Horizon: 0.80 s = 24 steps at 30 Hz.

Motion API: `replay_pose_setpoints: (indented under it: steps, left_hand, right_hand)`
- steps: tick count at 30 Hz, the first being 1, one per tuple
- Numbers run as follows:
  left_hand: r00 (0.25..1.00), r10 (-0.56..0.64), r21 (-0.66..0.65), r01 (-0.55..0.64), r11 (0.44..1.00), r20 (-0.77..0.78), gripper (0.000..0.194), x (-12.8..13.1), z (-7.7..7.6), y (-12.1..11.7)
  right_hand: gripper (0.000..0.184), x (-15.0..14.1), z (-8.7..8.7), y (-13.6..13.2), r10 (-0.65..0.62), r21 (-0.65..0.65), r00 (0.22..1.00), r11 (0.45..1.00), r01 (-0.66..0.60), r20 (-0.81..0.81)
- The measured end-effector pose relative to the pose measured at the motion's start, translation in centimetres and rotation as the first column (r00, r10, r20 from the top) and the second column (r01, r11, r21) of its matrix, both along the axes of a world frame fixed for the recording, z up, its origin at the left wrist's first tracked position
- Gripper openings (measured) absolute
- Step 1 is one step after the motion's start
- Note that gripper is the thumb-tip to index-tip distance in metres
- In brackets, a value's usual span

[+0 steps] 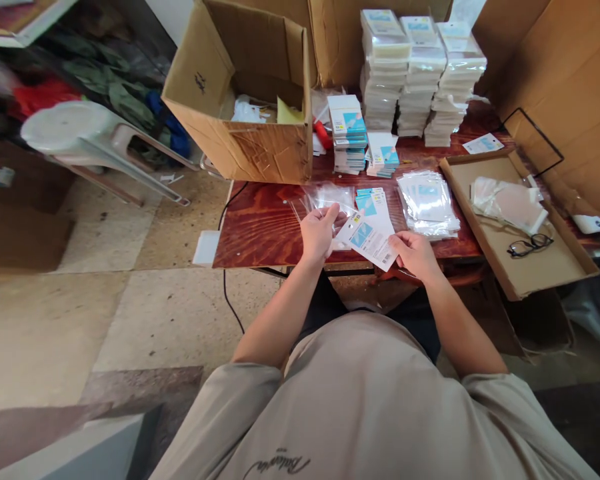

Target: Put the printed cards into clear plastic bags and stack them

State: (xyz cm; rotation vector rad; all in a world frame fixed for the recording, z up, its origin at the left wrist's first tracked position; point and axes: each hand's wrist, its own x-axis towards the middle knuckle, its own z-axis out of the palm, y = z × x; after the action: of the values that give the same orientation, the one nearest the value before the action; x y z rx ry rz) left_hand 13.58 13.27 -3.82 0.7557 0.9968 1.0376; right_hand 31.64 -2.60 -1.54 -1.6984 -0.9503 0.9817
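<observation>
Over the front of the red-brown table, my right hand (414, 255) pinches the right edge of a white and blue printed card (367, 239). The card is tilted, and its other end reaches my left hand (320, 232). Thumb and fingers of that hand are closed on what looks like a clear plastic bag; its exact outline is hard to make out. Just beyond my left hand lie more clear plastic bags (330, 196). More printed cards (377, 201) are fanned out behind the held one. To the right sits a pile of bagged cards (427, 203).
An open cardboard box (240, 150) stands at the back left. Near it are a stack of cards (349, 133) and a shorter stack (382, 155). Tall piles of packed cards (420, 73) rise behind. A shallow cardboard tray (520, 277) holds glasses (530, 245). A white stool (80, 130) stands left.
</observation>
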Motion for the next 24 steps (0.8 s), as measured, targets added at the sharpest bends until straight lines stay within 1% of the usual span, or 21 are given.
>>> replay_pose_setpoints:
  steps: [3, 5, 7, 8, 9, 11, 13, 15, 19, 20, 22, 23, 24]
  left_hand:
    - [0.995, -0.095, -0.004, 0.095, 0.995, -0.040, 0.039, -0.1, 0.4, -1.2]
    - [0.987, -0.160, 0.002, 0.160, 0.987, -0.030, 0.043, -0.1, 0.7, -2.0]
    - [0.982, -0.190, 0.019, 0.190, 0.982, -0.011, 0.050, 0.0, 0.9, -2.6]
    - [0.982, -0.189, 0.028, 0.189, 0.982, -0.003, 0.054, 0.0, 1.0, -2.8]
    - [0.983, -0.181, 0.038, 0.181, 0.983, 0.006, 0.057, 0.0, 1.1, -2.9]
    - [0.988, -0.151, 0.051, 0.150, 0.987, 0.029, 0.061, -0.3, 1.4, -2.8]
    - [0.989, -0.137, 0.051, 0.134, 0.990, 0.058, 0.063, -0.6, 1.7, -2.6]
    - [0.982, -0.170, 0.045, 0.167, 0.985, 0.081, 0.063, -1.0, 2.0, -2.6]
    - [0.959, -0.271, 0.096, 0.263, 0.960, 0.080, 0.059, -1.0, 2.4, -3.8]
    - [0.949, -0.309, 0.102, 0.302, 0.948, 0.060, 0.059, -0.9, 2.3, -4.2]
    - [0.923, -0.383, 0.083, 0.381, 0.921, 0.014, 0.059, -0.8, 2.0, -4.9]
    - [0.918, -0.397, 0.069, 0.396, 0.916, -0.003, 0.059, -0.8, 1.7, -5.1]
    - [0.924, -0.381, 0.063, 0.381, 0.922, -0.012, 0.060, -0.8, 1.5, -5.2]
  right_hand:
    - [0.047, 0.0, -0.4, 0.5, -0.078, 0.064, 0.997, 0.995, 0.077, 0.021]
    - [0.048, -0.6, -0.5, 0.9, -0.139, 0.105, 0.989, 0.985, 0.134, 0.046]
    - [0.049, -1.5, -0.6, 1.4, -0.190, 0.133, 0.980, 0.974, 0.182, 0.052]
    - [0.049, -1.9, -0.6, 1.5, -0.199, 0.136, 0.980, 0.971, 0.194, 0.024]
    - [0.050, -2.3, -0.6, 1.7, -0.186, 0.134, 0.982, 0.973, 0.189, -0.034]
    - [0.056, -2.8, -0.6, 1.7, -0.095, 0.137, 0.974, 0.983, 0.124, -0.205]
    - [0.070, -2.9, -0.8, 1.5, 0.018, 0.173, 0.940, 0.984, 0.043, -0.339]
    - [0.080, -2.8, -1.1, 1.4, 0.062, 0.211, 0.935, 0.977, 0.013, -0.349]
    - [0.089, -2.9, -1.7, 1.7, -0.001, 0.232, 0.972, 0.971, 0.056, -0.234]
    - [0.089, -3.0, -1.7, 1.8, 0.008, 0.236, 0.973, 0.970, 0.048, -0.230]
    - [0.082, -3.1, -1.6, 2.1, 0.039, 0.241, 0.966, 0.970, 0.025, -0.257]
    - [0.077, -3.1, -1.5, 2.1, 0.052, 0.237, 0.960, 0.972, 0.015, -0.277]
    - [0.076, -3.1, -1.4, 2.1, 0.067, 0.226, 0.953, 0.974, 0.001, -0.296]
